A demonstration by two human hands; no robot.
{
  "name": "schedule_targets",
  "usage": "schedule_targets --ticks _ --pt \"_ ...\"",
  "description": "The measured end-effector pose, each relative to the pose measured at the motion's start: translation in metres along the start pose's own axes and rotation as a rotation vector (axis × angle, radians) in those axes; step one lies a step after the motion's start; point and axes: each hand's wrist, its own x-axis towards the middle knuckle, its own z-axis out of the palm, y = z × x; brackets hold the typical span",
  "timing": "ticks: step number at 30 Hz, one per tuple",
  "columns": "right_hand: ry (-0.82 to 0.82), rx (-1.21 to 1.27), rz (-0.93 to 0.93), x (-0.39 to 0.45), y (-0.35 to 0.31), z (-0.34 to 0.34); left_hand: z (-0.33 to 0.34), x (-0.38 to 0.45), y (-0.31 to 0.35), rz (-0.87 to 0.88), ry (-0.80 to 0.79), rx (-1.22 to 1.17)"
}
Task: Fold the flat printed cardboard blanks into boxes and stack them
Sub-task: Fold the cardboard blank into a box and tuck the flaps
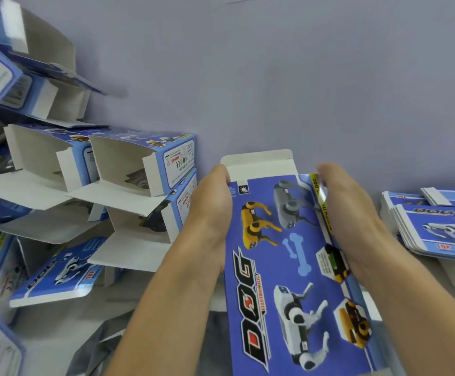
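Observation:
A blue printed cardboard blank [288, 267] with robot dogs and the word DOG lies lengthwise between my hands. Its white end flap [259, 165] points away from me toward the wall. My left hand [211, 207] holds the blank's left edge near the far end. On the right edge my right hand [354, 215] grips it, fingers reaching toward the far corner. At the left stands a pile of folded boxes [128, 185] with open ends and white flaps facing me. A stack of flat blanks [438, 226] lies at the right.
A pale wall [275, 77] rises just behind the work. More folded boxes [31, 63] lean high at the far left. One box [55, 272] lies tilted at the front of the pile. Grey surface [58, 335] shows below it.

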Motion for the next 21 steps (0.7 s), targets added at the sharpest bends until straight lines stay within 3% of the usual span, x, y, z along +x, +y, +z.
schedule_targets --ticks 3,8,12,17,21 --pt "-0.096 0.133 0.073 -0.0024 0.0032 0.0007 0.0021 -0.0012 0.0012 -0.038 0.033 -0.044" --pt "-0.098 0.192 0.136 -0.0007 0.0046 -0.0032 0.0055 -0.0028 -0.0033 -0.033 -0.07 -0.018" --pt "-0.13 0.19 0.155 -0.002 0.0027 -0.0038 0.0054 -0.0006 -0.0033 -0.006 -0.023 0.013" --pt "-0.216 0.242 0.132 -0.0046 0.0061 -0.0048 0.0059 0.0007 -0.0039 0.009 0.045 -0.027" --pt "-0.195 0.373 0.077 -0.0062 0.0041 -0.0033 0.0075 0.0013 -0.0026 0.094 0.059 -0.081"
